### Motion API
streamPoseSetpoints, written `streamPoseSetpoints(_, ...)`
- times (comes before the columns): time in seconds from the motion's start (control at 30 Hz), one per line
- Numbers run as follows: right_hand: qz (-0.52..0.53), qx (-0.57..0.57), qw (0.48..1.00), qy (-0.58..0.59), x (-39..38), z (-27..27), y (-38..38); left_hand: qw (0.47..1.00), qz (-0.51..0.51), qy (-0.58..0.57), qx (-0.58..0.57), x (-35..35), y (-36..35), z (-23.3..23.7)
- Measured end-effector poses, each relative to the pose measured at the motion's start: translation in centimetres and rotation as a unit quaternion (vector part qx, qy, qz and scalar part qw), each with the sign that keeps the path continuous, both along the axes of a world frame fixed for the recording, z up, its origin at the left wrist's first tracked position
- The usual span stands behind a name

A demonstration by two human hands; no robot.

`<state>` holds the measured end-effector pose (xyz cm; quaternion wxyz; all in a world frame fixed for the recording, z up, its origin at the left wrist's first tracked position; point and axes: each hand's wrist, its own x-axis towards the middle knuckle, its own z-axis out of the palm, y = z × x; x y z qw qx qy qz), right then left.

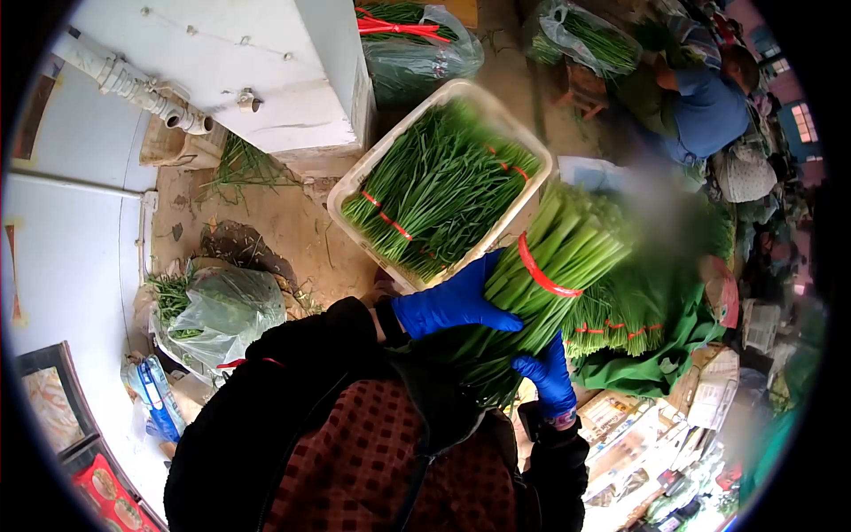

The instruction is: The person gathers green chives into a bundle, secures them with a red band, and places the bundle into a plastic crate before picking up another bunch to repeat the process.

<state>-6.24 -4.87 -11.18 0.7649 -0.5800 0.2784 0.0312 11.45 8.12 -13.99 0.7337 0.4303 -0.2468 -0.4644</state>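
A thick bundle of garlic chives (563,248), tied with a red band (536,270), lies slantwise in front of my chest. Its pale stalk ends point up and right, and the dark leaves hang down toward my jacket. My left hand (456,300), in a blue glove, grips the bundle from the left, thumb across the stalks below the band. From the lower right, my right hand (550,377), also blue-gloved, holds the leafy part; some of its fingers are hidden behind the bundle. Just beyond stands a cream plastic crate (355,232) holding banded bundles of chives (443,182).
More red-banded bundles (620,315) lie right on a green cloth (638,372). A plastic bag of greens (222,306) sits on the floor left. A white block (266,71) stands behind the crate. Upper right, a person in blue (709,111) sits near another bag (589,40).
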Motion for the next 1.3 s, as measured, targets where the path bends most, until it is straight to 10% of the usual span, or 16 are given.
streamPoseSetpoints(0.53,0.006,-0.01,0.995,0.098,10.4,-2.0,3.1,0.994,0.107,0.012,0.017,7.0,2.9,-0.9)
streamPoseSetpoints(0.73,0.041,0.101,0.993,0.053,15.2,-6.8,-7.1,0.978,0.198,0.059,-0.041,9.1,0.8,-1.4)
streamPoseSetpoints(0.77,0.256,-0.202,0.945,-0.033,17.5,-2.9,-7.3,0.973,0.213,0.053,-0.07,9.1,-0.5,-2.5)
streamPoseSetpoints(0.9,0.349,-0.258,0.887,0.157,28.4,3.8,-11.0,0.935,0.177,0.243,-0.19,9.8,-4.4,-4.4)
streamPoseSetpoints(1.0,0.607,-0.383,0.693,0.076,34.8,0.7,-12.6,0.889,0.175,0.375,-0.196,9.3,-7.2,-8.6)
streamPoseSetpoints(1.03,0.587,-0.334,0.737,0.038,34.8,-0.3,-12.7,0.883,0.185,0.393,-0.178,9.2,-6.8,-8.3)
streamPoseSetpoints(1.13,0.718,-0.332,0.595,0.141,39.4,-11.6,-11.8,0.721,0.215,0.598,-0.274,5.5,-11.8,-20.0)
streamPoseSetpoints(1.2,0.752,-0.332,0.556,0.124,39.9,-15.7,-10.9,0.736,0.238,0.569,-0.278,5.1,-12.0,-22.2)
streamPoseSetpoints(1.3,0.814,-0.297,0.481,0.135,38.9,-27.1,-7.7,0.611,0.331,0.657,-0.292,1.5,-11.4,-30.5)
